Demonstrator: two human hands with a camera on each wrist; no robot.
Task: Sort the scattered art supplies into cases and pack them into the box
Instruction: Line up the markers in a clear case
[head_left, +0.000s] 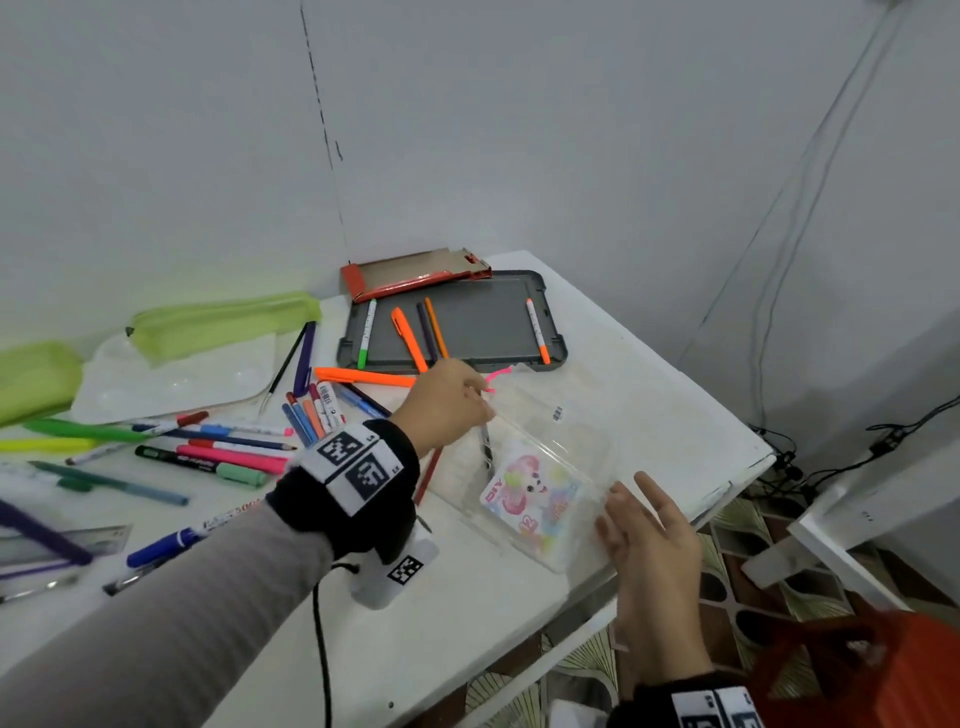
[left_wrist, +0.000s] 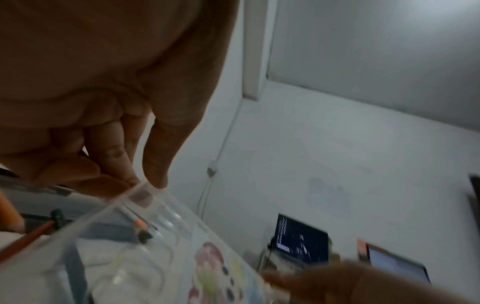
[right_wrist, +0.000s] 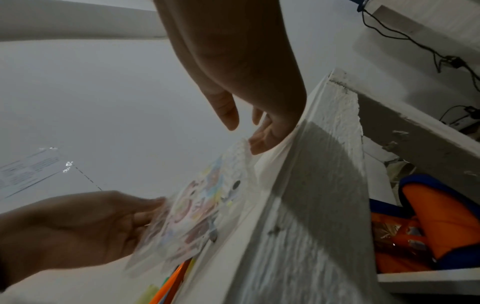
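My left hand (head_left: 451, 399) pinches the far edge of the clear plastic case (head_left: 540, 478) at the table's (head_left: 649, 395) near-right edge, while my right hand (head_left: 647, 525), fingers relaxed, touches its near-right side.

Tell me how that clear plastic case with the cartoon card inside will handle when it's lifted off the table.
The clear plastic case looks thin-walled, so probably light and a little flexible. Its glossy surface may be slippery. The left hand pinches only its far edge and the right hand is open beside it, so it may well sag or tilt.
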